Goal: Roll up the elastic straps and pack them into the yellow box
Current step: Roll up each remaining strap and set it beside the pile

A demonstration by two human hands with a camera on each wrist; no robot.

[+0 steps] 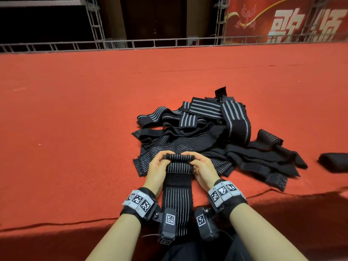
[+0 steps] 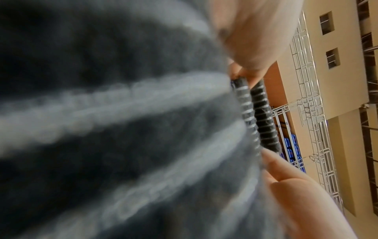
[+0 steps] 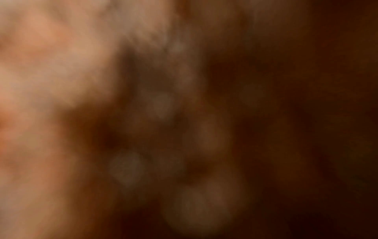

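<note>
The striped elastic strap (image 1: 178,187) being worked lies lengthwise from the person's lap at 6 o'clock out toward the heap at 12 o'clock, which looks deliberate: with the free tail running back between the wrists, the far end can be turned over on itself and rolled toward the body while the tail stays flat and straight. The started roll (image 1: 180,157) sits across the strap's far end, a short tight cylinder lying left to right, just short of the pile of loose straps (image 1: 211,136) that spreads from 12 to 2 o'clock on the red carpet (image 1: 75,110). The left hand (image 1: 160,166) takes the roll's 9 o'clock end and the right hand (image 1: 201,165) its 3 o'clock end; each grip is closed on the roll, fingers curled over the top and thumbs tucked beneath, so that the cylinder is pinched from both ends and cannot spring open. A plain black band, probably the fastening patch (image 1: 178,180), crosses the strap just behind the roll. The left wrist view confirms the ribbed roll (image 2: 263,116) held between fingertips (image 2: 286,174), with blurred strap fabric filling the rest; the right wrist view is too blurred to read. A dark bundle (image 1: 334,162) lies alone at 3 o'clock, perhaps a finished roll. The yellow box is nowhere in view, so packing appears some way off.
</note>
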